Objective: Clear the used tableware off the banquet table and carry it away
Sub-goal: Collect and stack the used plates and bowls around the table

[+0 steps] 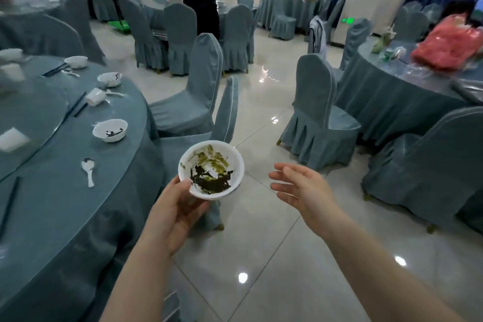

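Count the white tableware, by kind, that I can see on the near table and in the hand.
Bowls: 4, one in the left hand at, three on the table at
Cups: 1, tipped over
Spoons: 1 clear
Total: 6
Blurred pieces at the far left edge are not counted.

The banquet table point(65, 191) lies left, bearing a bowl point(110, 130) and, nearer, a spoon point(88, 169). Right of it, over the floor point(261, 243), the left hand point(177, 206) holds a second bowl point(211, 169); the right hand point(300, 186) lies farther right.
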Demonstrator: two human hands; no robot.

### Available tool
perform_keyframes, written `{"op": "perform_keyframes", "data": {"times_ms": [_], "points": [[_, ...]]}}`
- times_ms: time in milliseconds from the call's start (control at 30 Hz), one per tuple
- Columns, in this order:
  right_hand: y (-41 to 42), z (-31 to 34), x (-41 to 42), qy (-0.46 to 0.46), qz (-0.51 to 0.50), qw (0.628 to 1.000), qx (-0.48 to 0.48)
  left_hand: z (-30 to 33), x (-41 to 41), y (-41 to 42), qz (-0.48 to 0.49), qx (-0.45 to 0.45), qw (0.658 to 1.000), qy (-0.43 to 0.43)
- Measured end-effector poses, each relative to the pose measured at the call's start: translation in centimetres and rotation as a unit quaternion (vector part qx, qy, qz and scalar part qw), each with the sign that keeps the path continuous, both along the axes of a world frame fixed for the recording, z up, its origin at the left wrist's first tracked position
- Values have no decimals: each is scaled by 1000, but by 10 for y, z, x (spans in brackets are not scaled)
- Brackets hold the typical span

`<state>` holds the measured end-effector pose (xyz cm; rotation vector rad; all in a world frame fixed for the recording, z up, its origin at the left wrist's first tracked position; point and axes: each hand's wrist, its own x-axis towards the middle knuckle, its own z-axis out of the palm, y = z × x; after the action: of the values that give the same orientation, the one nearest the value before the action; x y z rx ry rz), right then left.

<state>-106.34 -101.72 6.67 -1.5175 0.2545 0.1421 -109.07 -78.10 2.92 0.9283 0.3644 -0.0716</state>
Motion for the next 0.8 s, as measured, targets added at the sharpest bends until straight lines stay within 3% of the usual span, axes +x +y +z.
{"op": "perform_keyframes", "data": {"times_ms": [400,567,800], "points": [[41,13,211,-16,170,985,-16,4,121,37,223,-21,974,33],[83,-11,285,24,295,955,5,-1,142,41,331,-34,942,47],[191,-47,337,84,404,910,-39,12,164,99,434,-26,900,31]]}}
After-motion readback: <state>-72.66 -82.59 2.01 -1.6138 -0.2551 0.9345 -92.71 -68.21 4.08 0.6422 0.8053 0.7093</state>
